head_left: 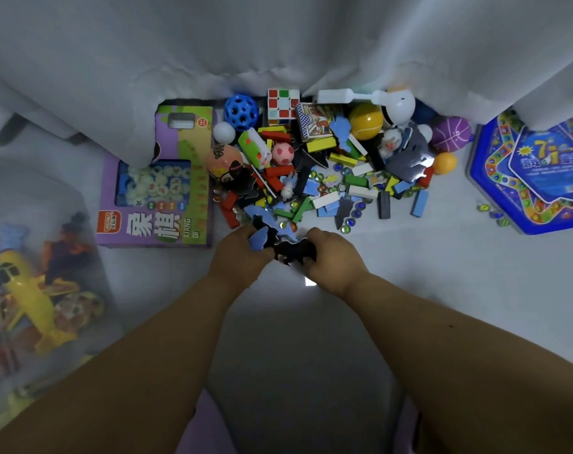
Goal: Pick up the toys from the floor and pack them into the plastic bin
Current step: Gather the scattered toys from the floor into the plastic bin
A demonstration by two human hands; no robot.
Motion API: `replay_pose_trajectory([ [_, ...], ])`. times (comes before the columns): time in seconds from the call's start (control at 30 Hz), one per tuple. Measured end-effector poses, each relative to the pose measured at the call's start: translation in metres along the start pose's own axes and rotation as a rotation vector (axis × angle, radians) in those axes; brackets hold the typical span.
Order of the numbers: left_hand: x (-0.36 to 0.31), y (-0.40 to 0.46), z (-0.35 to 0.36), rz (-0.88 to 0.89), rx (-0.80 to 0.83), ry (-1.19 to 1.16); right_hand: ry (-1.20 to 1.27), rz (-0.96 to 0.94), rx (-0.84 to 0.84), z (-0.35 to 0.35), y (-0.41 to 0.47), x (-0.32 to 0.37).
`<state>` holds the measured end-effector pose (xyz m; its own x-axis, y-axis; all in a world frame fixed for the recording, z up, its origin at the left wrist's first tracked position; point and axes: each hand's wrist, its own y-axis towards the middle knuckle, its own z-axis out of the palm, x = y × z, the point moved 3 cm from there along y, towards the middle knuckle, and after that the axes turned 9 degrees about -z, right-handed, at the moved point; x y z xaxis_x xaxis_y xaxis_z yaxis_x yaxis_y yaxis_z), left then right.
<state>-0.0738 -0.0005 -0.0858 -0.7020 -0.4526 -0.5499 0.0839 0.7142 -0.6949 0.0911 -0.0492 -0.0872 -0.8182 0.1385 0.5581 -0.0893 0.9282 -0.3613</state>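
Both hands low over the near edge of the toy pile on the pale floor [409, 257]. Left hand [237, 253] has its fingers closed on flat blue puzzle pieces [259, 240]; right hand [332, 257] has its fingers clamped on dark, jagged-edged flat pieces [293, 252]. The two bunches meet between the hands.

Pile sits just beyond the hands, against hanging white curtains [278, 44]. In it — red, green, yellow, blue and white wooden blocks [327, 201], scattered glass marbles [347, 228], more blue and dark flat pieces. At the far side: a blue holed ball [241, 112], a cube puzzle [282, 106], a card box [315, 124], a yellow ball [365, 121], a white plastic scoop-like toy [370, 99]. A pink ball with red spots [282, 153] and a small white ball [224, 132] lie nearer the left side. A purple ball [451, 134] and an orange ball [445, 163] lie at the right edge.

Left of the pile, touching it, a purple chess-set box [154, 198], partly under the curtain. Well right, a blue hexagonal game tin [527, 178], a few marbles just beside it.

Far left — the translucent plastic bin [91, 257], blurred; a yellow toy plane [26, 290] and other toys show through its wall.
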Motion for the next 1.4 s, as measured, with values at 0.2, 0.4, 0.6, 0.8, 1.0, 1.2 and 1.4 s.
replay_pose_trajectory([
  [0.2, -0.002, 0.004, -0.015, -0.246, -0.181, -0.36, 0.264, 0.374, -0.325, -0.026, -0.011, -0.027],
  [0.4, -0.016, 0.013, 0.003, -0.356, -0.221, -0.19, 0.293, 0.648, -0.392, -0.037, 0.019, -0.045],
  [0.6, -0.03, 0.024, 0.009, -0.321, -0.284, 0.024, 0.132, 0.596, -0.28, -0.03, 0.044, -0.045],
  [0.8, -0.029, 0.028, 0.012, -0.283, -0.242, -0.219, 0.241, 0.446, -0.384, -0.037, 0.04, -0.04],
  [1.0, -0.02, 0.018, 0.003, -0.346, -0.148, -0.694, 0.403, 0.395, -0.513, -0.048, 0.026, -0.041],
  [1.2, -0.03, 0.017, -0.009, -0.271, -0.099, -0.851, 0.614, 0.375, -0.524, -0.056, 0.042, -0.028],
  [1.4, -0.035, 0.018, -0.01, -0.315, -0.173, -0.713, 0.388, 0.407, -0.313, -0.05, 0.077, -0.002],
])
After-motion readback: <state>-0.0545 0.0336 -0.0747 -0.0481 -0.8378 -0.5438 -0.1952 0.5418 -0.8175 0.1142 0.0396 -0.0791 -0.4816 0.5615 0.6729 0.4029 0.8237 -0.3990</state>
